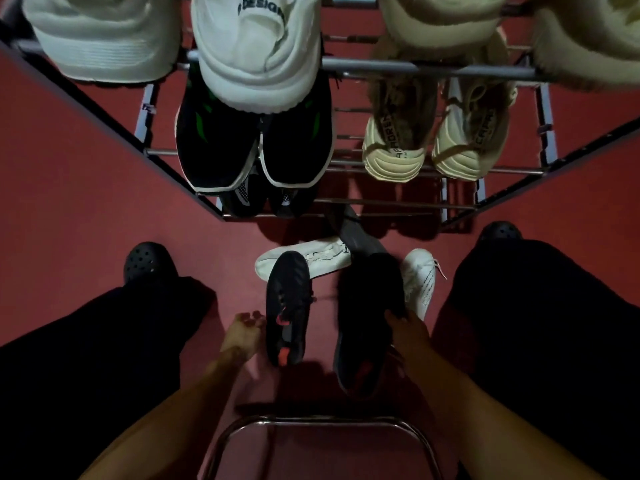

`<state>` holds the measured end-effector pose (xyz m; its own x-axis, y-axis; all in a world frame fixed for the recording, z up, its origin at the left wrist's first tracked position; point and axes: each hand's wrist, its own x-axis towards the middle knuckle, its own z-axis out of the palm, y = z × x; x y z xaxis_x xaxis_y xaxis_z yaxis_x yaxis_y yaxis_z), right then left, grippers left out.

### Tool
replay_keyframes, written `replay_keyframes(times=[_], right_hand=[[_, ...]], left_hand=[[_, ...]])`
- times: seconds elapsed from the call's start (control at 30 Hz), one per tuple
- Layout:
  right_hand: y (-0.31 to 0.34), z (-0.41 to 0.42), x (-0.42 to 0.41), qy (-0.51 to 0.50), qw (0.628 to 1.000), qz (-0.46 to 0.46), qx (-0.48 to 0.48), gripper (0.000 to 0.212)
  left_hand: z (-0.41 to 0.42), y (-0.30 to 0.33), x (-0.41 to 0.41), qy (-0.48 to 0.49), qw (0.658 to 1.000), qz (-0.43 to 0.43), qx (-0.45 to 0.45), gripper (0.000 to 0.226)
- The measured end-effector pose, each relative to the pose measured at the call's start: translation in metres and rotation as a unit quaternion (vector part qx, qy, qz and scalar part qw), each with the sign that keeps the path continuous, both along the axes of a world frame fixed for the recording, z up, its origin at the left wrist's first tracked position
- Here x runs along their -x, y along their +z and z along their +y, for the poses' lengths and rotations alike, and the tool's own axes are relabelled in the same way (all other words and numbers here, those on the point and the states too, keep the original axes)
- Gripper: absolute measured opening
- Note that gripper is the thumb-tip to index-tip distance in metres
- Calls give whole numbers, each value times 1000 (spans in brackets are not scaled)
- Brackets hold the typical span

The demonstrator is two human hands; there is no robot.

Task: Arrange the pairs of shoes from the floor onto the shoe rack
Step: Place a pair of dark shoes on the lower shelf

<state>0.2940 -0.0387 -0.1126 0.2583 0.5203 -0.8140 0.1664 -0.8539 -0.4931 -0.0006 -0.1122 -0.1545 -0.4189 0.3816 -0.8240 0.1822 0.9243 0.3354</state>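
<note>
Hands low between the knees, over the red floor. Right hand grips a black sneaker at its side, fingers curled round the upper — shoe is blurred, red patch near the heel, and whether it is touching the floor I cannot tell. Left hand sits just beside the matching black sneaker with red accents, fingers loosely spread, palm toward the shoe; contact with it cannot be told. That shoe lies on the floor, toe toward the rack.

Behind the black pair: two white sneakers on the floor, one lying crosswise under the toe of the left black shoe, the other just right of the held shoe.

Shoe rack straight ahead, metal bars, several tiers. Top tier: white sneakers on the left, cream ones on the right. Next tier down: black sneakers with green marks and white soles, beige lettered sneakers. Below — dark mesh-patterned shoes partly hidden under the black pair.

Person wears black trousers and black perforated clogs. Chrome stool frame at bottom centre.
</note>
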Motion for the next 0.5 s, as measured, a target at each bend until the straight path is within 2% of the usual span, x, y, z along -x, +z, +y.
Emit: replay_keyframes(times=[0.07,0.13,0.27,0.4,0.5], right_hand=[[-4,3,4,16,1000,-5,4,44],[-9,6,7,34,999,-12,10,51],[-11,12,10,59,998,1,3,58],[-9,20,13,51,999,2,-1,30],[-10,22,13,62,998,-9,-24,29]], left_hand=[[11,-7,2,11,999,-23,-27,38],[21,-12,0,-5,998,-48,-39,16],[27,-28,-17,12,993,-104,-54,22],[26,-40,-31,20,996,-71,-44,28],[10,-60,-30,38,994,-78,-64,41]])
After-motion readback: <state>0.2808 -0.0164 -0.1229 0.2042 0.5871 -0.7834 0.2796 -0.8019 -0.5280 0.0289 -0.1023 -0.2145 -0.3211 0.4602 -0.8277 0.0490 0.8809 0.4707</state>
